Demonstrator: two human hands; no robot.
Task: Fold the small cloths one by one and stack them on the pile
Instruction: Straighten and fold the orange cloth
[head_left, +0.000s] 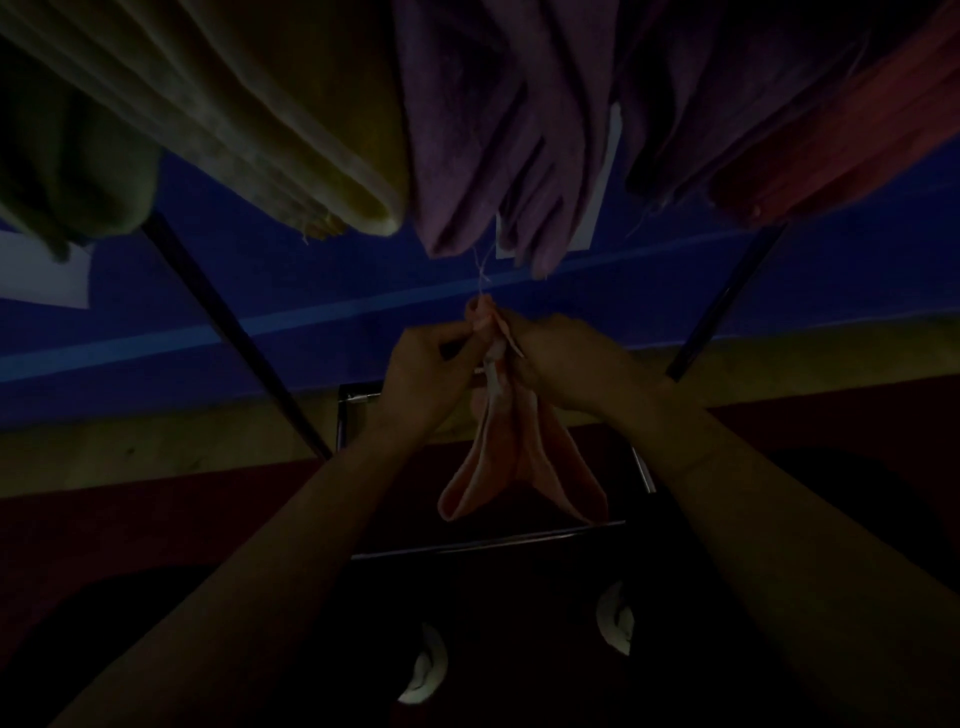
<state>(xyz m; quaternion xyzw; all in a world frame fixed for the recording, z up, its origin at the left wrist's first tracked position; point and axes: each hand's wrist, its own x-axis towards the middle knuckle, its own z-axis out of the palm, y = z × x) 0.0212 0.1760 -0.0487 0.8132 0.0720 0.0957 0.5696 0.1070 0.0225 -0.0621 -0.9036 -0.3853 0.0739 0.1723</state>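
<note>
The small peach-pink cloth hangs in mid-air at the centre of the view, pinched at its top and drooping below the hands in two loose lobes; it looks light, soft and limp, with no stiffness of its own, so it will likely sag wherever it is not held; a pale strip, perhaps a tag or hem, runs down its upper middle. The left hand has its fingers curled and pinching the bunched top of the cloth from the left; the right hand grips the same bunched top from the right, the two hands almost touching. In my judgement the best hold for folding would be two adjacent corners or one straight edge, so that the cloth drops flat rather than gathered; held by the bunch as now, it cannot be folded neatly.

Outward from the cloth: a thin pale thread rises from the pinch toward the purple towel hanging above; beside that hang an olive-yellow towel to the left and a red towel to the right; dark rack bars slant downward; behind is a blue wall. The light is very dim; no pile of folded cloths can be made out.
</note>
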